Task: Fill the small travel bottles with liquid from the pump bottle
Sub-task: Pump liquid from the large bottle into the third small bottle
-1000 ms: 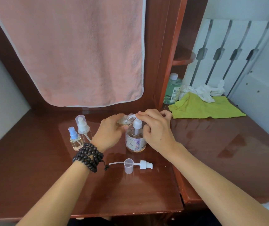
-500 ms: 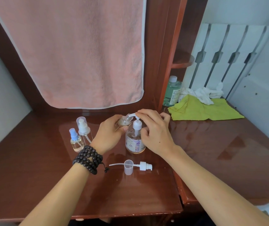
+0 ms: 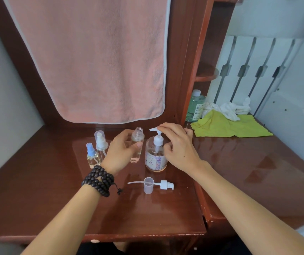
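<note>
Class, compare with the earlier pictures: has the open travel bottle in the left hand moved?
Yes. The open travel bottle has left the pump bottle spout, now upright beside it, lower.

We see bare worktop (image 3: pixel 37 196) across the lower left of the frame and at right of centre; mid-frame is crowded by two capped spray bottles (image 3: pixel 96 150), the pump bottle (image 3: pixel 155 155) and a loose pump head with cup (image 3: pixel 152 184); a green cloth (image 3: pixel 228 126) blocks the upper right.
</note>
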Available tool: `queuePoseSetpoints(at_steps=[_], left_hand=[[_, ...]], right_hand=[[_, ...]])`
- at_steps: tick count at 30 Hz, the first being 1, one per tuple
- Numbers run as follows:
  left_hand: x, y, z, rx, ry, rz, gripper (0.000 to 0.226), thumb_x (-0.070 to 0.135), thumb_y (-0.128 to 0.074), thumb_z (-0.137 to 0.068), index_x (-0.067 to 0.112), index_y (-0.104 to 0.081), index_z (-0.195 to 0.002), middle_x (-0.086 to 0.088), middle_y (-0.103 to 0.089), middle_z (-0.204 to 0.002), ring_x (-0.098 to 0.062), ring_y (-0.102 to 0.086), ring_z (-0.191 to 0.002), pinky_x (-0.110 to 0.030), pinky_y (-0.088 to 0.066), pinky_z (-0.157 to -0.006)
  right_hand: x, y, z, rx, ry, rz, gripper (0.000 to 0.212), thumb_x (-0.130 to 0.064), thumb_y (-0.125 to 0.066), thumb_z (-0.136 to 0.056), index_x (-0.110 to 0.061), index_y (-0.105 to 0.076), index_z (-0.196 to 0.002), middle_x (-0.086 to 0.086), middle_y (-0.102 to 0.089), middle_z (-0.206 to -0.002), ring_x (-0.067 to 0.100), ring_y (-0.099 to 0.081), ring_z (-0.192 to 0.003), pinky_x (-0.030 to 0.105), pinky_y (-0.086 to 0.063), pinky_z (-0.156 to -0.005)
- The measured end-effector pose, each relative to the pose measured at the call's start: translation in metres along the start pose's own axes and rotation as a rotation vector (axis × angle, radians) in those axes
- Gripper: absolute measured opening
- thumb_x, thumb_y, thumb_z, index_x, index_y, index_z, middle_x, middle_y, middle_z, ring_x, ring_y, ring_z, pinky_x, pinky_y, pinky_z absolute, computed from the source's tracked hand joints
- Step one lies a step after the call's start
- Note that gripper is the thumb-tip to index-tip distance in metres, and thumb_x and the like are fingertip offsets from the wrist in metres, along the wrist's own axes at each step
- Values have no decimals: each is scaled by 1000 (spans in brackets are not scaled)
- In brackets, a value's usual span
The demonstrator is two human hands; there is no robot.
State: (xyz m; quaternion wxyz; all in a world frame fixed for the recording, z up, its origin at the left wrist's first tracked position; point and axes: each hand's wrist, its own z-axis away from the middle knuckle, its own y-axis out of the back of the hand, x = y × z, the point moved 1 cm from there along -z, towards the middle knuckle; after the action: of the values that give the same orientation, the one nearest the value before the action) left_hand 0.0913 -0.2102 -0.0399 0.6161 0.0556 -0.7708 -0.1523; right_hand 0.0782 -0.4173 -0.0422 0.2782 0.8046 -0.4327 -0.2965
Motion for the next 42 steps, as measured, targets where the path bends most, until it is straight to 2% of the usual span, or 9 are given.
queuePoseSetpoints(at_steps=[3, 6, 9, 12, 19, 23, 28, 35, 42], left_hand=[[5, 8, 7, 2, 1, 65, 29, 10, -65, -90, 33, -58, -108, 7, -69, -111, -8, -66, -104, -28, -51, -89], [12, 17, 18, -1, 11, 109, 29, 9, -63, -91, 33, -57, -105, 9, -68, -110, -5, -66, -101, -28, -51, -89], [11, 26, 29, -4, 37, 122, 26, 8, -62, -92, 25, -58, -111, 6, -68, -113, -10, -66, -104, -35, -53, -93], [11, 32, 37, 6, 44, 92, 27, 10, -64, -90, 22, -58, -114, 6, -68, -114, -8, -67, -102, -34, -53, -92], [10, 45, 49, 1, 46, 6, 28, 14, -71, -86, 24, -62, -110, 8, -70, -109, -5, -69, -94, -29, -51, -91], [13, 49, 50, 7, 37, 32, 30, 11, -72, -85, 19, -62, -112, 3, -70, -110, -11, -70, -95, -29, -54, -87], [15, 51, 48, -2, 29, -4, 28, 12, -73, -84, 23, -63, -108, 7, -72, -105, -10, -70, -92, -27, -53, -84], [11, 62, 49, 58, 35, -89, 30, 16, -76, -81, 28, -66, -106, 12, -72, -101, -9, -68, -92, -27, -54, -81], [14, 45, 50, -5, 48, -112, 29, 14, -75, -82, 24, -63, -107, 7, -71, -99, 2, -68, -82, -19, -47, -77]], right_hand=[[-2, 10, 1, 41, -25, -16, 61, -4, -43, -67, -12, -70, -121, -1, -63, -122, 17, -56, -113, 36, -34, -85], [-9, 24, 6, -20, 23, -134, 40, 2, -45, -72, -11, -70, -101, -3, -61, -97, 8, -58, -88, 35, -43, -77], [-15, 32, 16, -354, 96, -176, 24, 2, -52, -80, -13, -67, -91, -5, -60, -88, 7, -59, -77, 34, -52, -71], [-23, 30, 23, -760, 179, 168, 5, -17, -56, -89, -20, -58, -91, -9, -58, -88, 20, -57, -85, 41, -42, -80], [-32, 1, 25, -999, 77, 414, 34, -41, -73, -85, -12, -67, -101, 4, -70, -94, 26, -62, -87, 40, -29, -77], [-32, -2, 31, -975, 72, 427, 21, -31, -72, -88, -12, -67, -95, 4, -68, -93, 24, -50, -74, 40, -31, -80], [-31, 7, 30, -912, 64, 403, 18, -26, -67, -82, -10, -68, -90, 6, -70, -88, 27, -60, -82, 40, -35, -82], [-18, 86, -1, -609, -289, -166, 15, -21, -80, -71, -24, -67, -77, -6, -71, -71, 13, -67, -68, 30, -55, -67], [-25, 117, -23, -561, -225, -237, 15, -16, -78, -76, -24, -70, -85, -4, -73, -81, 13, -69, -76, 11, -48, -63]])
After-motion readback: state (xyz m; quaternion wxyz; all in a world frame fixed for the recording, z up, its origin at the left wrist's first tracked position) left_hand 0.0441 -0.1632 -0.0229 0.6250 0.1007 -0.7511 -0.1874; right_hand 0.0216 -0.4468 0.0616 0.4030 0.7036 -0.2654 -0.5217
